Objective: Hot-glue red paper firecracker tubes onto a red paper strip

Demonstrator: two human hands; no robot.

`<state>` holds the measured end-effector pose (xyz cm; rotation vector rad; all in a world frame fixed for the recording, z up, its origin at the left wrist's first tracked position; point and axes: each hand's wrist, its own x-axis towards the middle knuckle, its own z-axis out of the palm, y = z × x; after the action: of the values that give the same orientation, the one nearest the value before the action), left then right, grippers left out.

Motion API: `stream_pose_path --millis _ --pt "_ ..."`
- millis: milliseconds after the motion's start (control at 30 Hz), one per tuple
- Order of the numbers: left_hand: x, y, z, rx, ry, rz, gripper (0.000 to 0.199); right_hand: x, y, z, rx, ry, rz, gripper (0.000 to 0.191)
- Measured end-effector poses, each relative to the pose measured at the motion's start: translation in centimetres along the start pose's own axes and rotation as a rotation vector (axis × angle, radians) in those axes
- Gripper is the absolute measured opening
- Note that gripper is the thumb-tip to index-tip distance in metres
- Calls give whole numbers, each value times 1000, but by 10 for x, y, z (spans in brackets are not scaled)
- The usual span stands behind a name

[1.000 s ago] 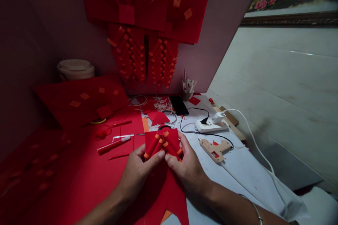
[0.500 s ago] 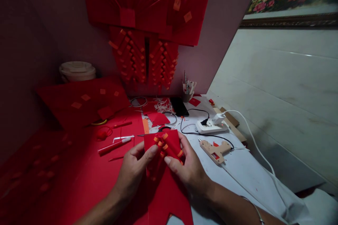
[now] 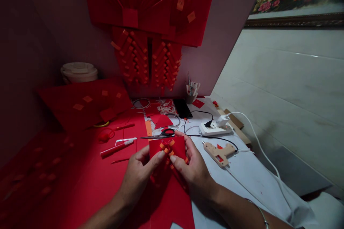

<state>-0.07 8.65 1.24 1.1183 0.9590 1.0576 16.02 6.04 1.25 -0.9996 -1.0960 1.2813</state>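
Both hands hold a long red paper piece [image 3: 176, 198] over the table. Small red rolls with orange bands [image 3: 167, 145] lie on its upper part. My left hand [image 3: 139, 171] grips the paper's left edge, its thumb pressing near the rolls. On the right edge, my right hand [image 3: 192, 166] has its thumb against the rolls and its fingers partly hidden behind the paper. Just beyond the paper's top edge lie scissors with black handles [image 3: 167, 133], blades pointing left.
A glue gun [image 3: 220, 153] and a white power strip [image 3: 215, 128] with cables lie at right. At left are a red marker [image 3: 116, 149] and red card. A phone [image 3: 182, 108] and pen cup [image 3: 191, 93] stand further back. Red paper decorations [image 3: 129, 0] hang on the wall.
The paper and rolls have shifted slightly right and down, its top tilting. More of the scissors now shows. My left thumb has moved a little right and down.
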Motion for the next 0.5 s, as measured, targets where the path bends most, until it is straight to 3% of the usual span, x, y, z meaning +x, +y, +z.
stream_pose_path --millis 333,500 --pt "-1 -4 -1 -38 32 -4 33 0 1 0 4 -33 -6 59" --pt "-2 -2 0 -62 75 -3 35 -3 4 -3 -101 -44 -37 60"
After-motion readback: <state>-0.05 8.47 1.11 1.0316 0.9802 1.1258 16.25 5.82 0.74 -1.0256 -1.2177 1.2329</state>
